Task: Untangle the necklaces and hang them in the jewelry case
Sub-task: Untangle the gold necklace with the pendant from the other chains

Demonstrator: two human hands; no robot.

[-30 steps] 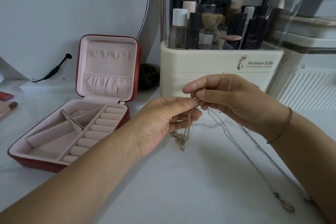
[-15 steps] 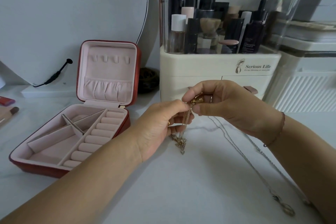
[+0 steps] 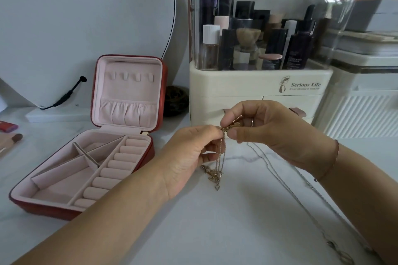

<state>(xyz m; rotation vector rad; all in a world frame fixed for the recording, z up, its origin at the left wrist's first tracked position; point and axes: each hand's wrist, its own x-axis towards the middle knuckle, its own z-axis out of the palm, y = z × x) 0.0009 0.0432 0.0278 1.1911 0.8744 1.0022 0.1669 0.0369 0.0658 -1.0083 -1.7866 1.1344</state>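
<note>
Soft, dim daylight with faint shadows; wide-angle bending at the edges, glare on the clear cover [image 3: 336,2].

A red jewelry case [image 3: 49,211] is set on the marble tabletop [image 3: 215,232] left of the cosmetics organizer [image 3: 237,92], with a silver necklace [image 3: 280,182] laid in front of it.

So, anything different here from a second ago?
Barely. The right hand has opened its pinch slightly, baring the gold knot that the left hand also holds; neither let go. The silver chain still trails on the table, the case stays open, nothing hung.
</note>
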